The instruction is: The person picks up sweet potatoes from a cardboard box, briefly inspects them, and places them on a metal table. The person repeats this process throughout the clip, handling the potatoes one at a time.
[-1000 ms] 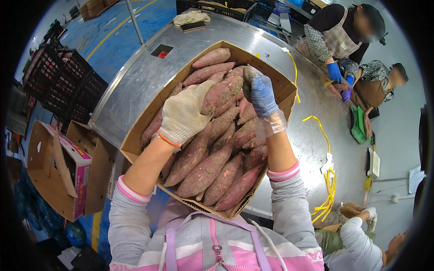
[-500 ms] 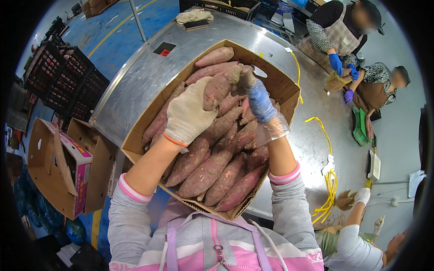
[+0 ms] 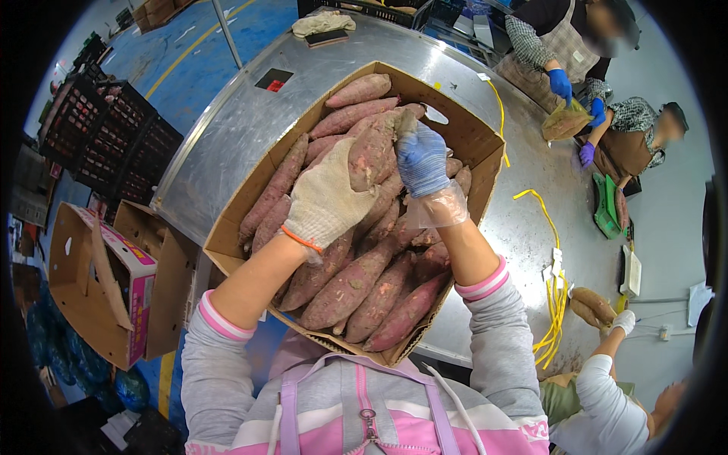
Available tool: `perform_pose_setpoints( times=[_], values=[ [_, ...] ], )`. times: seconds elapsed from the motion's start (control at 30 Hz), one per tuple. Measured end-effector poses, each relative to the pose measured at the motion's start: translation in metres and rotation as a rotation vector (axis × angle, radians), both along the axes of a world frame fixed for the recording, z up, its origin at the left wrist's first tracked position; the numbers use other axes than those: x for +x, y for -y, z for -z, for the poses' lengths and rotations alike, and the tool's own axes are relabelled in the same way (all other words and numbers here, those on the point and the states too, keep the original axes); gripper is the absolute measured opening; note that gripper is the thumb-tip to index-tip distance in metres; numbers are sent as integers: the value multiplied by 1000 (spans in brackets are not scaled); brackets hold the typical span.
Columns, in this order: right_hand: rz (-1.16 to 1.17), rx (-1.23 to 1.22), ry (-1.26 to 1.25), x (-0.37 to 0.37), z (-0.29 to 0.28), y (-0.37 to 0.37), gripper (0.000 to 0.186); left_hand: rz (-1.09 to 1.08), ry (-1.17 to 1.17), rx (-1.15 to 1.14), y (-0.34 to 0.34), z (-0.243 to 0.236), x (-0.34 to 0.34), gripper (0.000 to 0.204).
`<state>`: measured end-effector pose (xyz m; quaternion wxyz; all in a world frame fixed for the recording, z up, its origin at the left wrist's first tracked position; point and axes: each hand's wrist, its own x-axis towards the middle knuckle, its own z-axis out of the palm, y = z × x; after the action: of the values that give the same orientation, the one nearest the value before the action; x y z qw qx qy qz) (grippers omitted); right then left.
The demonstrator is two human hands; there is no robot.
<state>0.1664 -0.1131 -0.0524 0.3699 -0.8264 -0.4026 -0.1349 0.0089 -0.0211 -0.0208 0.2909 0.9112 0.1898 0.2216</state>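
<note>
A cardboard box [image 3: 462, 141] full of reddish sweet potatoes [image 3: 345, 292] stands on the metal table in front of me. Over the pile, my left hand [image 3: 331, 199], in a white knit glove with an orange cuff, is wrapped round one soil-dusted sweet potato [image 3: 371, 154]. My right hand [image 3: 422, 161], in a blue-and-grey glove over clear plastic, is closed at the far right end of that same sweet potato. Its fingertips are partly hidden. Both hands are above the middle of the box.
Left of the table sit open cardboard cartons [image 3: 140, 280] and stacked black crates [image 3: 106, 140]. Yellow straps [image 3: 557, 303] lie on the metal table [image 3: 516, 250] to the right, near a green scale [image 3: 607, 206]. Co-workers handle produce along the right side. A cloth [image 3: 322, 24] lies at the far edge.
My right hand has come slightly nearer to me, its fingers bunched more tightly. My left hand has shifted a little right with the sweet potato. A co-worker's gloved hand at lower right has moved.
</note>
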Motion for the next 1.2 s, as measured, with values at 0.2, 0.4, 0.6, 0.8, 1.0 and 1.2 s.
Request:
perform_pose_setpoints(
  times=[0.2, 0.4, 0.6, 0.8, 1.0, 1.2],
  values=[
    [-9, -35, -119, 1, 14, -7, 55, -39, -71, 48, -2, 4, 3, 57],
    [-12, 166, -276, 7, 12, -3, 54, 117, -10, -226, -9, -1, 1, 54],
    [-161, 181, -628, 21, -6, 6, 34, 386, 21, -1230, -25, -20, 1, 37],
    [-384, 464, -858, 14, -11, 2, 37, 479, -48, -1244, -29, -18, -2, 33],
    [-82, 346, 93, 20, -25, 10, 31, 365, 23, -1285, -21, -21, 5, 34],
    [-486, 361, -633, -27, -31, 59, 75, 346, 402, -1240, 8, -45, 46, 54]
  ],
)
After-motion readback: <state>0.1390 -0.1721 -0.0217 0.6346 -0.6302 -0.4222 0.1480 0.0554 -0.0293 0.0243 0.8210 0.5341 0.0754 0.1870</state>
